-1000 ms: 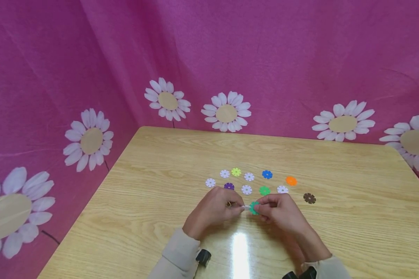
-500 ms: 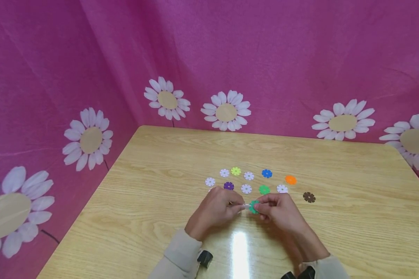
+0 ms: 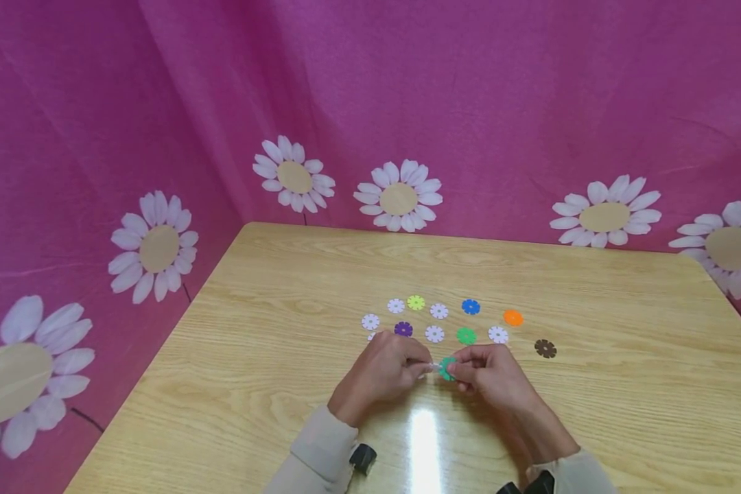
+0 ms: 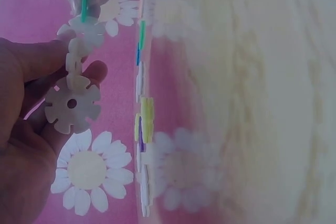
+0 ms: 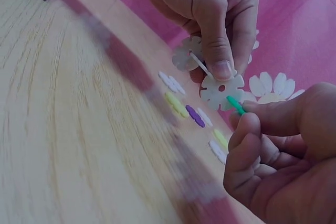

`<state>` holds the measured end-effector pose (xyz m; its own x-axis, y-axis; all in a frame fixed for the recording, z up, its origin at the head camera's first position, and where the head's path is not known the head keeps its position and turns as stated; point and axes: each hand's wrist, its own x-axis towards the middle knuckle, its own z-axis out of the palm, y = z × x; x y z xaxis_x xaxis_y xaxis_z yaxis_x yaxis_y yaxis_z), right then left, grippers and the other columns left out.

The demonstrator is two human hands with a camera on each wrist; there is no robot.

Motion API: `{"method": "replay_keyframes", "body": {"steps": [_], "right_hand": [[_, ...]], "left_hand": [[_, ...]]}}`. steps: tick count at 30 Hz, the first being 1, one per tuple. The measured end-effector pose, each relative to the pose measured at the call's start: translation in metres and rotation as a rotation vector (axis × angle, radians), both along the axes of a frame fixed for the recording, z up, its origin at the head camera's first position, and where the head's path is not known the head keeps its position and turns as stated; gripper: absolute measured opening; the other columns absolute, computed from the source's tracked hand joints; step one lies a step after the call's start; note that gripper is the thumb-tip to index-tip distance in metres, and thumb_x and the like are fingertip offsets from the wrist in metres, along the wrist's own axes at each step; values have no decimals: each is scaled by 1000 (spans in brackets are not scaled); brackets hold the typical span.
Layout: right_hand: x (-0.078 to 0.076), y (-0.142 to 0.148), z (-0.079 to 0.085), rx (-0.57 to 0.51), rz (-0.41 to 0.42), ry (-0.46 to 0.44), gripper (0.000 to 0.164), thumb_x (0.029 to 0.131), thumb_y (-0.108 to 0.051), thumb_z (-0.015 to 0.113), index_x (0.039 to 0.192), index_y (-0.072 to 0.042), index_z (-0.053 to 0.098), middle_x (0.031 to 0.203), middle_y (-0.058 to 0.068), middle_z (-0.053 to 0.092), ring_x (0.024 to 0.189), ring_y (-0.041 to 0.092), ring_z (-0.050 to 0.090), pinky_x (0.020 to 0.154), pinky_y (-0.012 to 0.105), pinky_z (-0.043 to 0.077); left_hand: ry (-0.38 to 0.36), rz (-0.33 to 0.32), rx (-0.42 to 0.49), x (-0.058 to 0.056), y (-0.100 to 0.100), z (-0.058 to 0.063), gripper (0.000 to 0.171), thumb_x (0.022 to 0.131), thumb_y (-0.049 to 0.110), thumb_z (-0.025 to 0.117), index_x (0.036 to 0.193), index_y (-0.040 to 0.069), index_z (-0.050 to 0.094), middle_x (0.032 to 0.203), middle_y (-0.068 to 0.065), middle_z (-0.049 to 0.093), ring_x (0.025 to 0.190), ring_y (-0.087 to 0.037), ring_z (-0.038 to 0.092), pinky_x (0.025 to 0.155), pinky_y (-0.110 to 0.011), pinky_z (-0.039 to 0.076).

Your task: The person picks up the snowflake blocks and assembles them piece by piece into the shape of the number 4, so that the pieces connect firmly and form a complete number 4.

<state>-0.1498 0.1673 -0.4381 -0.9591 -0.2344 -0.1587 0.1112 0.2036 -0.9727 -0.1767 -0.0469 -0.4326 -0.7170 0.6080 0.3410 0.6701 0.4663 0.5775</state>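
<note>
My left hand [image 3: 379, 370] pinches a short chain of white notched discs. In the left wrist view, one white disc [image 4: 86, 113] faces the camera below the thumb, and another is edge-on between the fingers. Thumb and fingertips of my right hand [image 3: 500, 376] pinch a green notched disc [image 3: 447, 368]. In the right wrist view, that green disc is edge-on and its rim meets the lower edge of the end white disc [image 5: 211, 92], roughly crosswise. Fingertips partly cover the join, so how deep the slots sit cannot be told.
Loose notched discs lie flat on the wooden table [image 3: 253, 309] beyond the hands, among them a purple disc [image 3: 403, 329], a blue disc [image 3: 471, 307], an orange disc [image 3: 513, 318] and a brown disc [image 3: 545, 348]. A pink flowered curtain [image 3: 469, 103] hangs behind the table.
The left hand has shifted very slightly right, and a yellow bit that showed between its fingers is now hidden. Both hands keep their pinch on the discs.
</note>
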Motion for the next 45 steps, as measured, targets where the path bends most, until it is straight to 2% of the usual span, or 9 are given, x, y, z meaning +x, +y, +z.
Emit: {"method": "replay_keyframes", "body": {"steps": [8,13,22,25,28,32,36,45], "right_hand": [[-1,-6,0,3,-29,-18,13,91,2,68,99,12,67,77,14,67,63,17,59,55,25,51],[-1,-9,1,-51,-55,-48,13,91,4,66,100,14,65,79,14,66,64,17,60,58,27,54],[0,-14,2,-126,-94,-99,12,92,5,65,100,14,65,80,11,66,63,15,59,58,25,53],[0,-13,0,-132,-82,-97,12,92,5,65,99,14,65,80,12,67,63,14,59,58,25,53],[1,-12,-2,-142,-60,-93,13,93,3,66,100,14,65,81,12,68,63,13,60,59,25,53],[1,-13,-1,-132,-44,-86,14,93,1,66,100,13,65,82,14,68,64,14,60,59,25,53],[0,-14,-1,-128,-30,-86,16,94,-1,66,100,13,66,82,16,67,64,14,60,59,24,52],[-2,-18,2,-123,1,-73,20,94,-2,67,105,14,65,87,18,70,68,15,62,62,25,55]], "left_hand": [[32,8,0,0,-3,2,7,88,11,78,81,11,78,77,8,70,63,4,52,63,-12,44],[63,24,0,-1,-4,3,6,88,11,78,82,12,78,78,7,71,65,5,54,62,-12,44],[95,5,9,-2,-3,6,13,87,6,77,76,12,75,71,9,65,59,2,47,58,-12,40],[67,-6,-17,-2,-5,6,15,88,7,77,75,12,74,70,10,62,60,2,46,58,-12,39],[9,-1,-42,-2,-8,8,12,88,10,78,76,13,75,71,12,63,61,3,47,60,-12,42],[-38,14,-59,-1,-11,10,3,89,13,78,86,14,78,81,13,69,70,4,55,69,-14,47],[-41,16,-66,-2,-12,12,3,90,16,77,91,14,79,87,12,70,80,4,59,76,-16,49],[-48,27,-115,-2,-14,15,5,90,18,76,93,15,80,90,12,72,81,5,60,74,-16,49]]}}
